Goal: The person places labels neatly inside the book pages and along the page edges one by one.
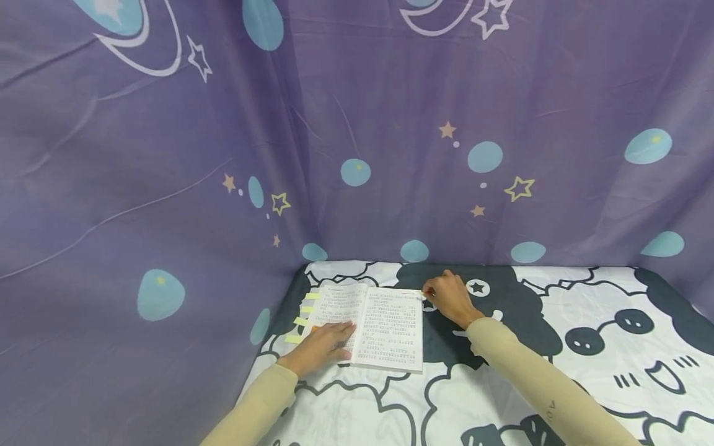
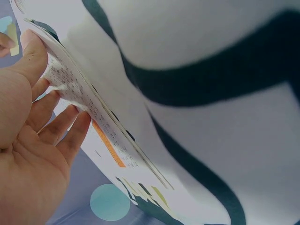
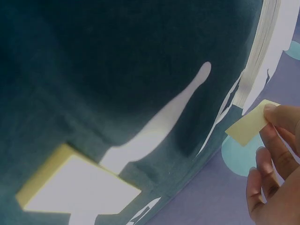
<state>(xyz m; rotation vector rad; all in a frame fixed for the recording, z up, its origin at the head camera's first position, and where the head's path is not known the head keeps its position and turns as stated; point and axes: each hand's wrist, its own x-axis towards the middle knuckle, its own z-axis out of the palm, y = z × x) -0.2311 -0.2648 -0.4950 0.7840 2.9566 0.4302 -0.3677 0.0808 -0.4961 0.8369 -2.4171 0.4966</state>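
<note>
An open book (image 1: 390, 328) with printed pages lies on the patterned cloth. My left hand (image 1: 322, 347) rests on its left page near the centre fold, fingers extended and thumb by the lower edge in the left wrist view. Between thumb and forefinger my right hand (image 1: 450, 298) pinches a small yellow sticky note (image 3: 248, 123), held by the right page's upper outer corner. Several yellow tabs (image 1: 306, 309) stick out from the book's left edge. An orange strip (image 2: 108, 143) shows on the left page, beside the left fingertips.
A thick block with yellow sides (image 3: 79, 183), like a sticky note pad, lies on the dark part of the cloth. The black-and-white cartoon cloth (image 1: 502, 396) spreads under everything. Purple curtains (image 1: 390, 124) hang behind and to the left.
</note>
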